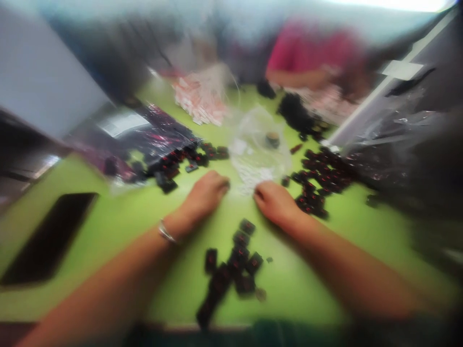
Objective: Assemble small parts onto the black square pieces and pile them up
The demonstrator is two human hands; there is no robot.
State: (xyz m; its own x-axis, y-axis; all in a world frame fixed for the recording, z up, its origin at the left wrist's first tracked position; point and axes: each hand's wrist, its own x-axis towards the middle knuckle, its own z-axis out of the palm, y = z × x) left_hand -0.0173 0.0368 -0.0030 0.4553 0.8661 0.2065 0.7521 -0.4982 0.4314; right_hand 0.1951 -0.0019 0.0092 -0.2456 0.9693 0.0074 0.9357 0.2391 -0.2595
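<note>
My left hand (207, 192), with a silver bracelet at the wrist, is closed above the green table (159, 279). A bit of something dark shows at its fingertips, too blurred to name. Across from it, my right hand (275, 200) has its fingers curled together at the edge of small white pieces (255, 178). These lie in the mouth of a clear plastic bag (258, 130); what the right fingers hold, if anything, is hidden. Between my forearms lie several small black blocks with red marks (239, 255), loosely strung towards the table's front edge.
More black pieces lie in heaps at left (177, 161) and right (320, 178). Plastic-wrapped dark packages (144, 135) stand behind the left heap. A flat dark slab (50, 238) lies far left. Across the table, a person in a pink top (311, 50) sits by pale pink-white pieces (325, 101).
</note>
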